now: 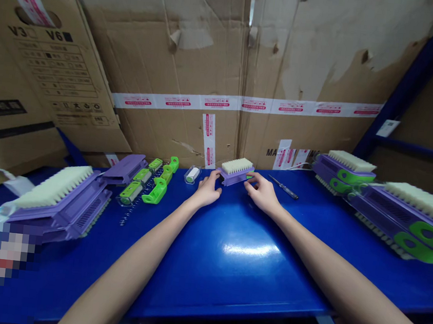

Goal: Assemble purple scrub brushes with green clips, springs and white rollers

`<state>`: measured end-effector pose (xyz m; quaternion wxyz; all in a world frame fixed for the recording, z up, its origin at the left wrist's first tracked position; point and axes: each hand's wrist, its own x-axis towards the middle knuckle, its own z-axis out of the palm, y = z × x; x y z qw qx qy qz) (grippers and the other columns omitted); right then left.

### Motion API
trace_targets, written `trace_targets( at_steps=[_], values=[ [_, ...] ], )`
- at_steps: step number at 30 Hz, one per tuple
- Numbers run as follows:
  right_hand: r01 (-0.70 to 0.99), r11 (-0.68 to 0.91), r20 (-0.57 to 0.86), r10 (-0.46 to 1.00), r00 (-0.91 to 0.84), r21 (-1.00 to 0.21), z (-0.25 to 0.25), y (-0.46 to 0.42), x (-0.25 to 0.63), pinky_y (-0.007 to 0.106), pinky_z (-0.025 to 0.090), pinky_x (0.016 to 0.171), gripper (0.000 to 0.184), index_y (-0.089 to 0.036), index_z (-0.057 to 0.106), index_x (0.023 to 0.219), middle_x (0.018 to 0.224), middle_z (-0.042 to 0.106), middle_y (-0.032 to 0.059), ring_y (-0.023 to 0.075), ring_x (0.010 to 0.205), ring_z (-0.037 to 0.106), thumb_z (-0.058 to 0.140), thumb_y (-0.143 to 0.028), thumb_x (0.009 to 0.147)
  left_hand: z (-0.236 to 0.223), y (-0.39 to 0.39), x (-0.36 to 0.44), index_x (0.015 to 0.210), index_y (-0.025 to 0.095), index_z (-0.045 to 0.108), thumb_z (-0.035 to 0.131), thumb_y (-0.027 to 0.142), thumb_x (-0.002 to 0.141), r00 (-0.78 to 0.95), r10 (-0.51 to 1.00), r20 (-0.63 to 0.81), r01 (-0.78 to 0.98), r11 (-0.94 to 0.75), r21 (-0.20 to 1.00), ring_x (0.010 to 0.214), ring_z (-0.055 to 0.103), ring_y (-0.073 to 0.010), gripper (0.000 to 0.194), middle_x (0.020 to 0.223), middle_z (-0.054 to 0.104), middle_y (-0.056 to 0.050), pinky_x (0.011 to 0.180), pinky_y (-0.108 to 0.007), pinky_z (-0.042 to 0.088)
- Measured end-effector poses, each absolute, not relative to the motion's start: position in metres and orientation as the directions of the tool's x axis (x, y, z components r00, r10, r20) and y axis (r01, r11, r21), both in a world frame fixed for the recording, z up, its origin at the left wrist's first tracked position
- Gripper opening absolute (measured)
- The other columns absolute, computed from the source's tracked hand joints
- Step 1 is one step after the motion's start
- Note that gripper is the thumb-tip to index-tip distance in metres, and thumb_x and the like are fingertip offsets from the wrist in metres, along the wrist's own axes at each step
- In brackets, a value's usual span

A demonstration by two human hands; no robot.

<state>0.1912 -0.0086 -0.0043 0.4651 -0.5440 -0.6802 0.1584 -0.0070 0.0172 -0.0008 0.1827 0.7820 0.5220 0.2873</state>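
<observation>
Together, left hand (pixel 208 188) and right hand (pixel 262 191) grip a purple plastic block (pixel 236 176), cream-toothed on top.

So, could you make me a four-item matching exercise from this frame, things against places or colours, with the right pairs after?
Things:
1. centre brush
2. screwdriver
3. table
4. long tape

Places or colours:
A. stuck across cardboard
B. blue
C. between left hand and right hand
D. just right of the right hand

Pairs: 1-C, 2-D, 3-B, 4-A
</observation>
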Motion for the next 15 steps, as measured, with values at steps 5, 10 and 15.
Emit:
trace_targets(
  at_steps=[5, 10, 15],
  values=[
    [0.593, 0.360, 0.460, 0.888, 0.019, -0.720, -0.004, -0.009, 0.191, 0.026, 0.048, 0.063, 0.030, -0.018, 0.058, 0.108, 0.087, 0.069, 0.0021, 0.0117, 0.056, 0.058, 0.053, -0.025, 0.080, -0.003, 0.019, -0.006, 0.133, 0.017, 0.031, 0.055, 0.016, 0.074, 0.304, 0.919, 0.251, 0.744, -0.393, 0.540, 0.122, 0.047, -0.0284, 0.064, 0.136, 0.050, -0.013, 0.101, -0.046, 0.034],
    [0.592, 0.356, 0.456, 0.890, 0.020, -0.723, -0.003, -0.010, 0.191, 0.026, 0.048, 0.062, 0.029, -0.018, 0.059, 0.108, 0.086, 0.068, 0.0021, 0.0117, 0.056, 0.058, 0.054, -0.025, 0.080, -0.009, 0.021, -0.006, 0.129, 0.017, 0.035, 0.057, 0.021, 0.075, 0.253, 0.915, 0.314, 0.719, -0.395, 0.572, 0.117, 0.050, -0.0265, 0.058, 0.124, 0.057, -0.012, 0.098, -0.045, 0.037],
    [0.594, 0.352, 0.453, 0.891, 0.024, -0.724, -0.003, -0.009, 0.192, 0.026, 0.048, 0.062, 0.029, -0.019, 0.059, 0.107, 0.086, 0.069, 0.0018, 0.0119, 0.056, 0.059, 0.054, -0.025, 0.079, -0.011, 0.021, -0.006, 0.111, 0.016, 0.053, 0.056, 0.024, 0.077, 0.202, 0.907, 0.369, 0.765, -0.381, 0.519, 0.109, 0.051, -0.0257, 0.034, 0.113, 0.059, -0.011, 0.095, -0.043, 0.040]
  ],
)
